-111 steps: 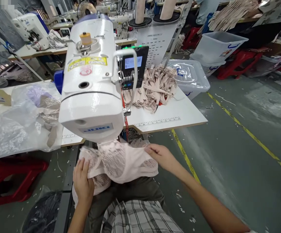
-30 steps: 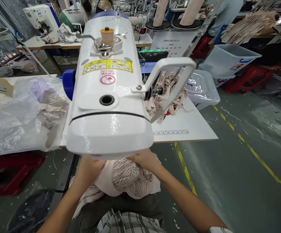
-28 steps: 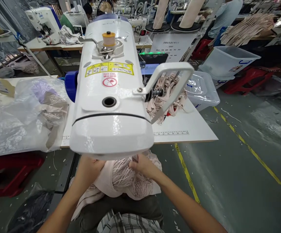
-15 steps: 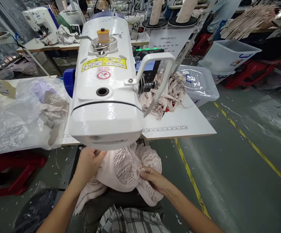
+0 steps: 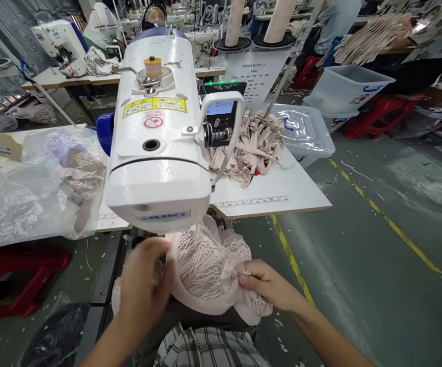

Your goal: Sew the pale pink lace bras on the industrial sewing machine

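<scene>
A pale pink lace bra (image 5: 201, 265) hangs over my lap, just below the head of a white sewing machine (image 5: 159, 188). My right hand (image 5: 268, 283) is closed on its lace edge, pinching the cloth between thumb and fingers. At the bra's left edge is my left hand (image 5: 144, 285), smeared by motion. Its thumb and forefinger are by the cloth, but whether they grip it is unclear. The machine's needle area is hidden behind its head.
Pale fabric strips (image 5: 257, 148) are heaped on the white table (image 5: 301, 188), right of the machine. A clear plastic bag (image 5: 25, 193) with cloth lies on the left. Lidded plastic box (image 5: 305, 127) stands beyond the table; a red stool (image 5: 18, 285) is at lower left.
My right hand has shifted right with the lace, spreading the bra wider. The left hand has come lower and nearer, its pinch no longer clear. The view has turned slightly.
</scene>
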`<state>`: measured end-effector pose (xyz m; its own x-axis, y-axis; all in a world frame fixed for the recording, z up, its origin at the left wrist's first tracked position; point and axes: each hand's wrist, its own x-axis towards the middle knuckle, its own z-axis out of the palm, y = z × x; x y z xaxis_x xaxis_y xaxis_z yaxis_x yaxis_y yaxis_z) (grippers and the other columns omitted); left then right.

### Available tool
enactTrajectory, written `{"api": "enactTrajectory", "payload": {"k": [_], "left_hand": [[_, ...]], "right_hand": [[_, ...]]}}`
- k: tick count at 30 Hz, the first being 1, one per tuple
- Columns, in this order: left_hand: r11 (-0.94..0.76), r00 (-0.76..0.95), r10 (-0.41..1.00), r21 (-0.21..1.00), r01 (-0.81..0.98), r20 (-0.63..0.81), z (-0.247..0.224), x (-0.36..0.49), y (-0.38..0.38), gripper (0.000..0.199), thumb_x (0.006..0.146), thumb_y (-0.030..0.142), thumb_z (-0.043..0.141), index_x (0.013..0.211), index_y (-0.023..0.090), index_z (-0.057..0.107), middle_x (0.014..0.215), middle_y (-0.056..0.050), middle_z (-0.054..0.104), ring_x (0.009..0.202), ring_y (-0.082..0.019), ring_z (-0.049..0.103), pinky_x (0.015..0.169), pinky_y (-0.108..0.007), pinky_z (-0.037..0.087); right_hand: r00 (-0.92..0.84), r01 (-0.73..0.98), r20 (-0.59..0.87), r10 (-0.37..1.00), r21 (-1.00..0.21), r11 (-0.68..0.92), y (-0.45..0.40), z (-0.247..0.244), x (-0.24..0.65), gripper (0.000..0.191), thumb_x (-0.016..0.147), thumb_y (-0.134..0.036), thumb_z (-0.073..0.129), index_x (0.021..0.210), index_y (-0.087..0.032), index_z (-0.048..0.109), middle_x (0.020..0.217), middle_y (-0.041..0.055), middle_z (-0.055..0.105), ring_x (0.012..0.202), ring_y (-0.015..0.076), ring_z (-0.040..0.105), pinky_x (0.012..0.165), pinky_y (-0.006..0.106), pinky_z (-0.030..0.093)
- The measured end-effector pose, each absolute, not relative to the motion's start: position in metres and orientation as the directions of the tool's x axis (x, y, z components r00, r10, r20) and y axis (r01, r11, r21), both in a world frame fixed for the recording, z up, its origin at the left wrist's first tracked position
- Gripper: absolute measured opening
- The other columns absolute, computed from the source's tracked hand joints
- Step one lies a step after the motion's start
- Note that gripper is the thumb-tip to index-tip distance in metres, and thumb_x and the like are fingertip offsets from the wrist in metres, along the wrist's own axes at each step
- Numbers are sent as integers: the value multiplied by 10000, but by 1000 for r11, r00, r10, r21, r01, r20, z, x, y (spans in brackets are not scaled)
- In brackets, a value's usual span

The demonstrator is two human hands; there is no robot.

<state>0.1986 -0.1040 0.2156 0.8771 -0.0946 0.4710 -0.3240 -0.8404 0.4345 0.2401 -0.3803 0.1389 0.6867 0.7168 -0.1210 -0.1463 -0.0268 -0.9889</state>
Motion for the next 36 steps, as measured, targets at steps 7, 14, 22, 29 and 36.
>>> {"api": "enactTrajectory", "payload": {"k": [7, 14, 22, 29, 36], "left_hand": [[-620, 782, -618, 561, -549, 81, 226, 185, -156, 515, 719, 582, 733, 1037, 190, 631, 868, -47, 742, 831, -237, 686, 863, -373, 507], [-720, 901, -358, 687, -99, -245, 213, 213, -115, 401, 932, 381, 469, 598, 181, 377, 539, 55, 372, 517, -78, 354, 508, -235, 214], [-755, 969, -92, 651, 83, -231, 220, 245, -81, 447, 867, 534, 544, 576, 195, 541, 458, 33, 420, 469, -117, 415, 472, -239, 284], [-730, 1000, -8, 684, -10, 6, 201, 265, -61, 352, 818, 547, 556, 671, 240, 647, 588, -50, 593, 779, -255, 628, 722, -324, 509], [-713, 997, 61, 701, 13, 43, 178, 269, -40, 417, 793, 556, 602, 527, 264, 466, 519, -28, 454, 801, -254, 605, 731, -335, 531]], "right_hand": [[298, 310, -101, 949, -930, -196, -352, 224, 241, 202, 958, -273, 547, 880, -226, 728, 777, -3, 706, 732, 152, 629, 677, 237, 430], [607, 391, -77, 791, -837, -382, -329, 211, 265, 204, 980, -256, 492, 1146, -203, 598, 766, 2, 683, 713, 164, 604, 659, 259, 386], [658, 400, -28, 752, -834, -381, -311, 193, 310, 286, 962, -385, 543, 782, -205, 673, 730, 1, 671, 646, 147, 577, 585, 262, 347], [726, 252, -63, 685, -902, -350, -305, 185, 330, 257, 845, -480, 677, 851, -225, 715, 779, 27, 694, 796, 239, 652, 716, 332, 499], [768, 261, -15, 640, -905, -335, -303, 197, 337, 378, 799, -603, 674, 712, -235, 652, 608, 11, 584, 639, 209, 594, 572, 315, 481]]}}
